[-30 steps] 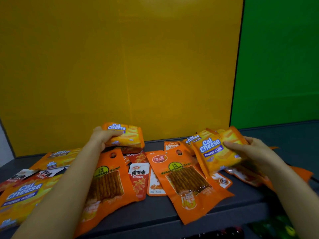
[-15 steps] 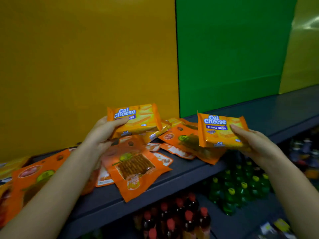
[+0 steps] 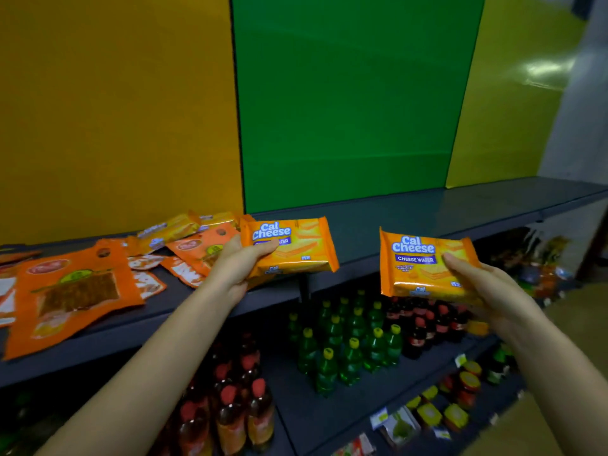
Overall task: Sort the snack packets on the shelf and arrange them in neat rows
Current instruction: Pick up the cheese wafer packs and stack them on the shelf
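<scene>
In the head view, the left hand (image 3: 235,268) gripped the first orange Cal Cheese wafer packet (image 3: 296,248), thumb curled over its face, above the grey shelf (image 3: 394,218). The right hand (image 3: 483,287) pinched the second orange Cal Cheese wafer packet (image 3: 424,268) in front of the shelf's edge. Flat orange snack pouches (image 3: 75,291) lay scattered on the shelf at left.

Shelf (image 3: 427,209) top is seen bare from approx. the green back panel (image 3: 345,110) rightwards to the far end; room for a hand is given there. The L part is covered by loose, overlapped snack packets (image 3: 75,291), some out to the front edge. Reach rearwards is blocked by the upright panels. Left hand (image 3: 235,268) is filled w/ a wafer pack (image 3: 296,245), right hand (image 3: 487,291) w/ a second wafer pack (image 3: 424,268); an open gap is seen between them. Below, the lower shelf (image 3: 312,422) is crowded w/ bottles (image 3: 345,343).
</scene>
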